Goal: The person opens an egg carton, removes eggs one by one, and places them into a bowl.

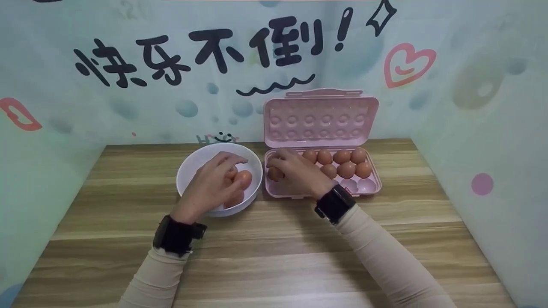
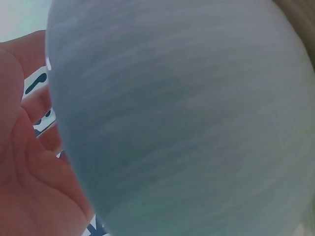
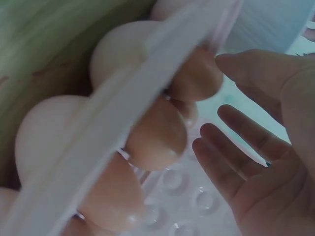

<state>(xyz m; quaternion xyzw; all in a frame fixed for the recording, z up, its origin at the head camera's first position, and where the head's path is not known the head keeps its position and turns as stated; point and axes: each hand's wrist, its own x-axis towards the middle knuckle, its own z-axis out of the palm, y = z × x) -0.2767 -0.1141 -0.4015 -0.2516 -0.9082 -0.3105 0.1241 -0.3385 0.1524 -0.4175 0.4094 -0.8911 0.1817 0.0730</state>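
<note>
Brown eggs (image 1: 346,170), pink carton (image 1: 321,120), white bowl (image 1: 191,169), streaky brown wood-grain table (image 1: 265,256), beige sleeves (image 1: 385,252)

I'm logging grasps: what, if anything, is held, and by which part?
Cannot tell: left hand over eggs in the bowl, right hand by an egg in the carton; any grip is unclear.

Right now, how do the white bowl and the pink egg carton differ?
The bowl is white and round; the carton is pink and rectangular. The bowl shows no lid; the carton's lid stands raised. The bowl's eggs cluster together; the carton's eggs sit in rows. Both hold brown eggs.
</note>
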